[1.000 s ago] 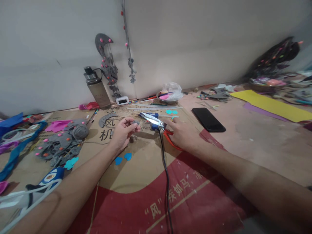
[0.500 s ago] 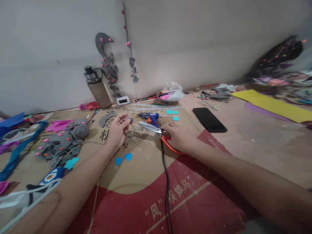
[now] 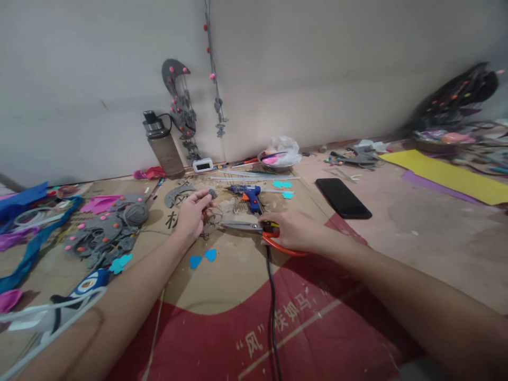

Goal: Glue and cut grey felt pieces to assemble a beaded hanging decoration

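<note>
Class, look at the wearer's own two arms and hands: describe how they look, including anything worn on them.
The left hand and right hand are ungloved, with no ring or watch in view. Both forearms, left and right, show bare, without sleeves or wristbands. Fine details, such as the nails, are too small to tell.

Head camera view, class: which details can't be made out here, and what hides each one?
All in the head view:
Grey scrap in the left hand: full outline, partly behind fingers and small.
Scissors: part of the handles, behind the right hand.
White display: its reading, too small.
Hanging strand: upper end, cut off by the top edge.
Black cord: lower end, cut off by the bottom edge.
</note>
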`<state>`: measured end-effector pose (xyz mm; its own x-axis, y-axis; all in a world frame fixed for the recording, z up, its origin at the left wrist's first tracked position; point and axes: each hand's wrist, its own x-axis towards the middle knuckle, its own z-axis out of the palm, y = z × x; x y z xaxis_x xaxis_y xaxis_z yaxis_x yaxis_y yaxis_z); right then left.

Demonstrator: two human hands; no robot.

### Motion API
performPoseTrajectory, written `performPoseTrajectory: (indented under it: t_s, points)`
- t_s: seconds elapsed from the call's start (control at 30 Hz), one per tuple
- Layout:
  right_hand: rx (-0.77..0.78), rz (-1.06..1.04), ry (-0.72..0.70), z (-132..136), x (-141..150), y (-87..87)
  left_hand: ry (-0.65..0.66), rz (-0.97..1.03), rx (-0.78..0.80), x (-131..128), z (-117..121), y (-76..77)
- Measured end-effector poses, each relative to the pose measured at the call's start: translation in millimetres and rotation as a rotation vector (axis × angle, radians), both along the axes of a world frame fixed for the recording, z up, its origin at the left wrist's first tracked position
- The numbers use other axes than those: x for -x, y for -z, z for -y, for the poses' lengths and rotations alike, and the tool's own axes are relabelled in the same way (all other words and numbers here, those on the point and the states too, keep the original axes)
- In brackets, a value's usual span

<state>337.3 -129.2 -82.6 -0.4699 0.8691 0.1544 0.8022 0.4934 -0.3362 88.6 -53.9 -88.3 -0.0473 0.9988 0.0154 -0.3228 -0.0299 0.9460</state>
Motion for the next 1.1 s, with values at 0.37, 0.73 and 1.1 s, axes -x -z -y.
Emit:
performPoseTrajectory:
  t_s: [0.37,0.73,1.1]
  points:
    - [-0.259,0.192,0.246,7,7,-5.0,0.034,0.009,0.083,-2,5,-5.1]
    - [-0.326,0.375,0.246,3,2,-5.8,0.211,-0.039,0.096,-6,10,-5.8]
    - [-0.330,0.423,0.236,2,1,-7.3,0.256,-0.024,0.119,-6,12,-7.7]
